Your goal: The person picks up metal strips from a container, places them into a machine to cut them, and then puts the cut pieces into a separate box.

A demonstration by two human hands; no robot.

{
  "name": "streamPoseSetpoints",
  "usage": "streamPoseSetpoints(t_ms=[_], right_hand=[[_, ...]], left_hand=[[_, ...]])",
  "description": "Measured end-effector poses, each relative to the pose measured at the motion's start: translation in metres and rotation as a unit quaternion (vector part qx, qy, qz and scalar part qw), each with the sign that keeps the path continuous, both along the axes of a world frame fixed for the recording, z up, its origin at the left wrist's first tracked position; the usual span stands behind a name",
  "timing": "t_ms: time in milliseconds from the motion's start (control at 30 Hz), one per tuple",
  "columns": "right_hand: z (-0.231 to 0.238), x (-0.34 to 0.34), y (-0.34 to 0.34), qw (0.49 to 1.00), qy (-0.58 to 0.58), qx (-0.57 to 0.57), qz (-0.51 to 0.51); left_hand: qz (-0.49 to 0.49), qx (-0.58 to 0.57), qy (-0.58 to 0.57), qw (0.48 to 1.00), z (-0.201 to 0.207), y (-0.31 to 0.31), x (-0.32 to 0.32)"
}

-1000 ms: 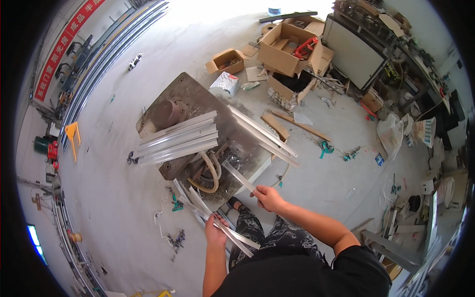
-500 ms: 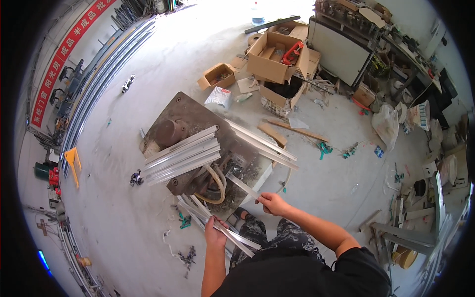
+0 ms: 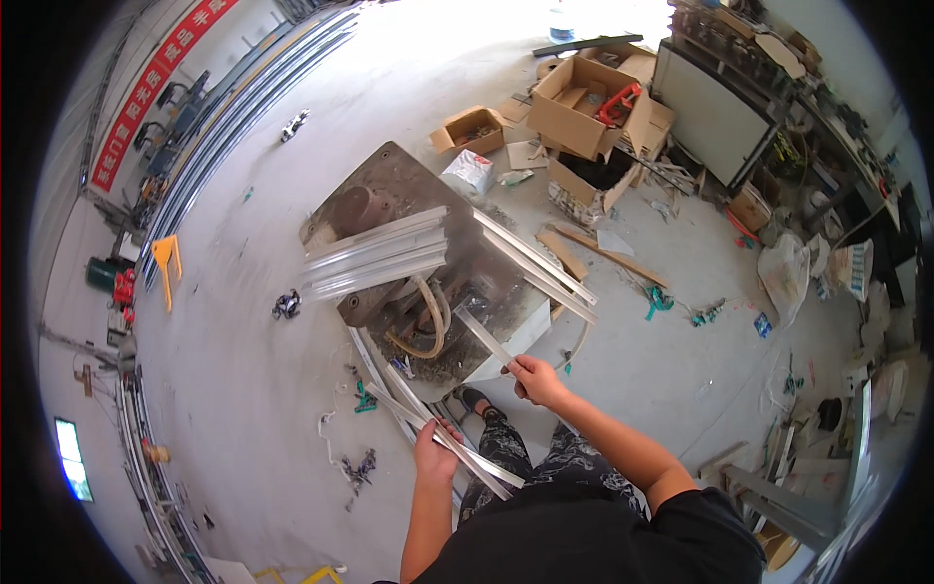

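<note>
My left hand (image 3: 437, 456) is closed around a few thin silver metal strips (image 3: 491, 471), which cross each other and reach back toward my lap. In my right hand (image 3: 537, 380), a flat silver strip (image 3: 484, 337) is pinched by one end. Its other end points at the front of a heavy, dirty metal machine (image 3: 389, 175) with a round boss and a curved hose (image 3: 443, 331). Several silver profiles (image 3: 379, 253) lie side by side across the machine's left part. Longer profiles (image 3: 535, 263) lie along its right edge.
Open cardboard boxes (image 3: 579, 122) stand beyond the machine, one holding a red clamp (image 3: 617, 105). Wooden strips (image 3: 613, 258) and green scraps (image 3: 659, 301) litter the floor at right. Long bars (image 3: 253, 107) lie at far left near a yellow stand (image 3: 167, 263). More profiles (image 3: 846, 487) lean at lower right.
The whole view has shifted, so the machine and boxes sit further right and higher. Both hands keep their strips; my right hand is slightly further back from the machine.
</note>
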State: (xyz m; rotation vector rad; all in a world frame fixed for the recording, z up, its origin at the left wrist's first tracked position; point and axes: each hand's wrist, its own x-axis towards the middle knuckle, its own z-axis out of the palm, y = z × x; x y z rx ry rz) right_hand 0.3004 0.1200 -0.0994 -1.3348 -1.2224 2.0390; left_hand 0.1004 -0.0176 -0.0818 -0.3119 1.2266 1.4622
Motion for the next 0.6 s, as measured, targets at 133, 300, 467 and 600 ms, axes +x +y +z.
streamPoseSetpoints(t_ms=[133,300,467,600], right_hand=[[-0.003,0.0,0.0,1.0,0.002,-0.014,0.006],[0.008,-0.001,-0.003,0.999,0.015,-0.041,-0.002],[0.002,0.005,-0.006,1.0,-0.001,-0.01,-0.002],[-0.041,0.035,-0.043,0.995,-0.043,0.085,-0.017]], left_hand=[[0.036,0.0,0.0,0.999,0.001,-0.017,0.017],[0.049,0.023,0.01,0.999,0.002,-0.028,0.029],[0.031,0.028,0.07,0.997,0.012,-0.027,0.047],[0.011,0.032,0.09,0.995,0.005,-0.026,0.051]])
